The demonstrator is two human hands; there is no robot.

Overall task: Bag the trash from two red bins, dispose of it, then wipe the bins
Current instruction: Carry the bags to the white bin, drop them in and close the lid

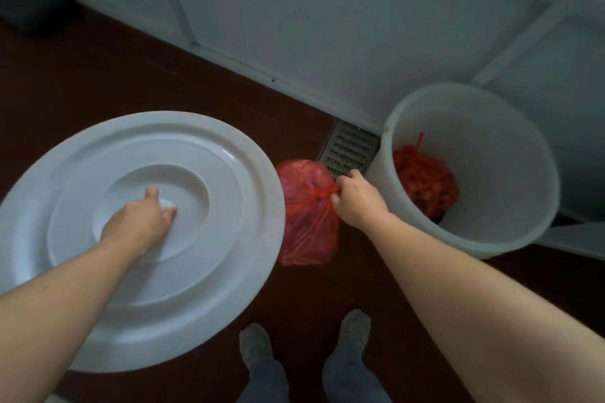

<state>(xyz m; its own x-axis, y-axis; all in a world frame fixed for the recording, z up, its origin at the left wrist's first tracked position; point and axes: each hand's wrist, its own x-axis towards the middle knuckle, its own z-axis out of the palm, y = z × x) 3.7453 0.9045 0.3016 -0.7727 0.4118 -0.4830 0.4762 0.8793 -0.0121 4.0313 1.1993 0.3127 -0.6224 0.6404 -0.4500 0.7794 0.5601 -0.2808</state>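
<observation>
Centrally, a tied red trash bag (306, 232) sits between the two forearms, over the dark red-brown floor (98, 75); whether its bottom touches the floor cannot be told. Bag is translucent red plastic, bulging, with its neck gathered into a knot (322, 193) at the upper right. Right hand (355, 198): fingers curled and clenched round that knot, back of the hand toward the camera, forearm reaching in from the lower right. Left hand (140, 222): fingers curled over a small raised knob (165, 204) at the middle of a large round white lid (212, 255), grasping it; the lid's upper face with its concentric rings is turned toward the camera and its right edge overlaps the left side of the bag. To the right of the bag stands an open white bucket (484, 244), upright, near the right hand but apart from it. Inside it, low against the left wall, lies a second red bag (425, 180), also tied, its loose ends sticking up. A metal drain grate (348, 147) is set in the floor just behind the first bag and beside the bucket's left edge. Pale wall panels (327, 26) run behind the grate and bucket and meet the floor at a white strip. At the bottom edge, two grey shoes (255, 343) and blue trouser legs (347, 373) stand on the floor below the bag.
</observation>
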